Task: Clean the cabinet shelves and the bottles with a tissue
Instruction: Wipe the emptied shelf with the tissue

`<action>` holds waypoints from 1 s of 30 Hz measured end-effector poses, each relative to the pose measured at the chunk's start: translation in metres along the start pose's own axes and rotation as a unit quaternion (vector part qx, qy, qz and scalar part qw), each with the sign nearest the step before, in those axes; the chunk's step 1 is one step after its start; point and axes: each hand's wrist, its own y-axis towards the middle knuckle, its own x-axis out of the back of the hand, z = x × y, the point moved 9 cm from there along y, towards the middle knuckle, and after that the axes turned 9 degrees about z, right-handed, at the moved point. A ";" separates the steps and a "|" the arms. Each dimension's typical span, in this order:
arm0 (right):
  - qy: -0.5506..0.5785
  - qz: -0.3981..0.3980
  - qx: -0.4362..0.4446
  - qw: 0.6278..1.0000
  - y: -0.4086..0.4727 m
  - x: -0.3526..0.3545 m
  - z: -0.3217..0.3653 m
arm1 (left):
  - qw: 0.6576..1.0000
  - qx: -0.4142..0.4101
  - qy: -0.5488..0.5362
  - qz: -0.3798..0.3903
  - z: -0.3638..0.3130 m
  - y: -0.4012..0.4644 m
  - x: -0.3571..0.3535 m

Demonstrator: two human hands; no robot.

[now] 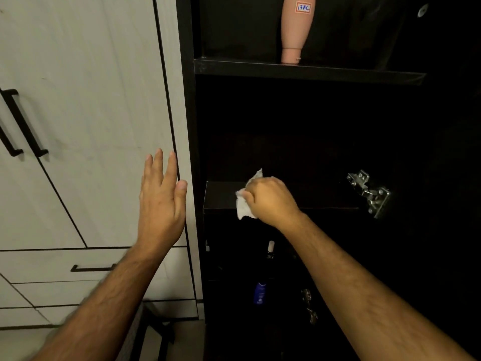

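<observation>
Left of the dark cabinet's side panel, the left hand is raised with fingers straight and together before the white doors. Right of that panel, the right hand grips a crumpled tissue at the middle shelf's front edge. On the shelf above stands a pink bottle labelled "17AC".

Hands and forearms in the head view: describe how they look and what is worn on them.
Both forearms are bare, with no sleeves in view and visible hair. The left hand and right hand show no gloves, rings, watch or wristband. No markings visible.
</observation>
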 end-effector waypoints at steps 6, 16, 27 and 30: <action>0.073 0.040 -0.014 0.996 0.003 -0.030 0.013 | 0.999 -0.012 -0.021 0.038 -0.009 -0.009 -0.014; 0.011 0.134 -0.159 0.978 -0.025 -0.028 -0.047 | 0.995 -0.040 -0.018 0.093 -0.009 -0.019 -0.019; -0.015 0.122 -0.237 0.964 -0.088 -0.017 -0.096 | 0.992 -0.032 -0.024 0.122 0.009 -0.046 -0.022; -0.054 0.046 -0.215 0.974 -0.102 -0.006 -0.109 | 0.991 -0.034 -0.024 0.129 0.010 -0.055 -0.026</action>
